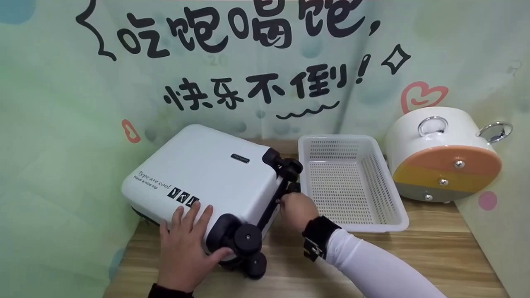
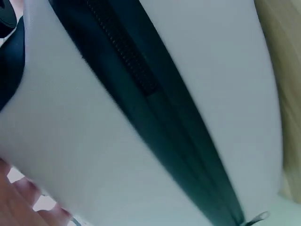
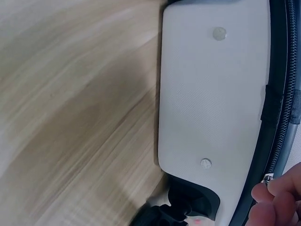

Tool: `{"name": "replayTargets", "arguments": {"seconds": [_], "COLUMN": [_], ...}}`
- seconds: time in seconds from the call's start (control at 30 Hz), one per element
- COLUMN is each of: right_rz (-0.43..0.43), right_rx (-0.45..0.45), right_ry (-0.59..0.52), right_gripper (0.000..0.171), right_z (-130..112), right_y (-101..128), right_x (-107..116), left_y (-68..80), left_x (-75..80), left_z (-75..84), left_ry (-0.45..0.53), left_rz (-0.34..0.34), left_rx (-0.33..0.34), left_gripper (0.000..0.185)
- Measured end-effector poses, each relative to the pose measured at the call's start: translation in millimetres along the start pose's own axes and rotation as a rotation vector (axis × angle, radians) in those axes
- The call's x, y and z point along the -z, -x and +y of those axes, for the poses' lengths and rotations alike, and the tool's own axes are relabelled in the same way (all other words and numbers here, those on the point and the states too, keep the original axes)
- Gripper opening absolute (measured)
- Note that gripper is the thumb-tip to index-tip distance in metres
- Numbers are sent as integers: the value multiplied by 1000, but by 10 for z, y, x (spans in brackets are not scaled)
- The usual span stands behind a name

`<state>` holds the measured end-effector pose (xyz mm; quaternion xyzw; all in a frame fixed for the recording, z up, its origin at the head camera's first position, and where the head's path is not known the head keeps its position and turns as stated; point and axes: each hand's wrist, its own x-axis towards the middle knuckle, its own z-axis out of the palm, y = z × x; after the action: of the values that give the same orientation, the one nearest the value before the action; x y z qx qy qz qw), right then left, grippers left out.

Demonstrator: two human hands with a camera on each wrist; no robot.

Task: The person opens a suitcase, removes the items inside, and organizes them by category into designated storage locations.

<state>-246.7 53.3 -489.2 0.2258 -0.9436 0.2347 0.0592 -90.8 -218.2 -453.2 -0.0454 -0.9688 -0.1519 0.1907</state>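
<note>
We see a small white suitcase (image 1: pixel 203 174) lying flat on the wooden table (image 1: pixel 434 252), just left of a white plastic basket (image 1: pixel 352 182). Our left hand (image 1: pixel 184 248) rests on the lid with fingers spread and straight, beside a black wheel (image 1: pixel 247 239). Our right hand (image 1: pixel 296 211) pinches the zipper pull (image 3: pixel 268 179) on the suitcase's black zipper band (image 2: pixel 155 108). A white cooker (image 1: pixel 445 155) stands farther right.
</note>
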Motion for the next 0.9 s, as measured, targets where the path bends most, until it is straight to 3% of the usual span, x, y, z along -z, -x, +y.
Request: {"name": "replayTargets", "arguments": {"seconds": [0.13,0.23,0.47,0.77,0.9], "right_rz": [-5,-6,-20,-14,-20], "right_rx": [11,2,-29,22,16], "right_ry": [-1,-3,-5,-6,-7], "right_gripper": [20,20,18,22,23], "right_z": [-6,-20,-13,-12,-29], "right_y": [-11,-14,-4,28,38], "right_x": [-6,3,16,-5,-13], "left_y": [-44,-85,-74,-22,-8], "left_x": [140,179,68,-59,-96], "left_z": [-106,-232,-321,-171,-84], "left_ry": [59,75,60,63,35], "left_rz": [-134,-178,-110,-4,9], "left_rx": [-23,-52,-96,-80,-61], "left_gripper": [105,105,102,100,100]}}
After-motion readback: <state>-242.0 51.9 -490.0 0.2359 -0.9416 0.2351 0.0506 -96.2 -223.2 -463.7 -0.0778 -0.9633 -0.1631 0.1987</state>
